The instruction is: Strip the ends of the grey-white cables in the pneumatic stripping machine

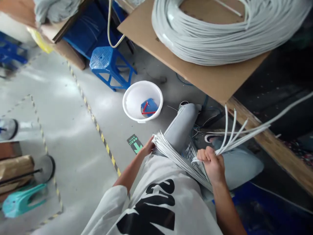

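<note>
A bundle of cut white cables lies across my lap, over my grey trouser leg. My left hand presses against the bundle's left end, where the cut tips line up; its fingers are mostly hidden. My right hand is closed in a fist round the bundle's other part, and several loose white cable ends fan out up and to the right from it.
A white bowl with a blue and red item stands on the grey floor ahead. Beyond it is a blue plastic stool. A large coil of white cable rests on cardboard over a wooden bench edge. Yellow-black floor tape runs diagonally.
</note>
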Demonstrator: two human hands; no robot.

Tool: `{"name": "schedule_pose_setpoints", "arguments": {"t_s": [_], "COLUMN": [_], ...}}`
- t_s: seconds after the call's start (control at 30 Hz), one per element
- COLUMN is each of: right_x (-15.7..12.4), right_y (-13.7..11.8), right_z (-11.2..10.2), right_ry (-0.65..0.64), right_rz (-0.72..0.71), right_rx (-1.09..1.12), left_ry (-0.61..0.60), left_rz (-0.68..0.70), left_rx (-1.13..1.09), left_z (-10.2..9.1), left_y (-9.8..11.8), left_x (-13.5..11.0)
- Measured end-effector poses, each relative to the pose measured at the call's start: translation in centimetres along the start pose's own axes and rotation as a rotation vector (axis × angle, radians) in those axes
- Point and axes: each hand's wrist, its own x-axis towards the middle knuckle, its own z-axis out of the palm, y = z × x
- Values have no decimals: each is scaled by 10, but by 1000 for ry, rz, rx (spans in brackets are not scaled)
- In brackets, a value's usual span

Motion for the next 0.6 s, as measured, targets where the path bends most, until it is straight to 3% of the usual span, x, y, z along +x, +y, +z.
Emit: {"name": "schedule_pose_setpoints", "arguments": {"t_s": [0.13, 0.23, 0.4, 0.6], "right_x": [-6, -11, -15, -15], "right_y": [0, 0, 4, 3], "right_z": [4, 4, 9, 17], "right_ry": [39, 69, 102, 107], "right_rz": [6, 9, 27, 37], "right_rx": [-61, -85, -114, -155], "left_ry": [-49, -82, -168, -390], "left_rz": [56, 139, 301, 383], "left_rx": [-299, -475, -680, -763], "left_z": [20, 25, 25, 16], "left_y": [11, 20, 26, 35], "left_x": [40, 52, 43, 10]}}
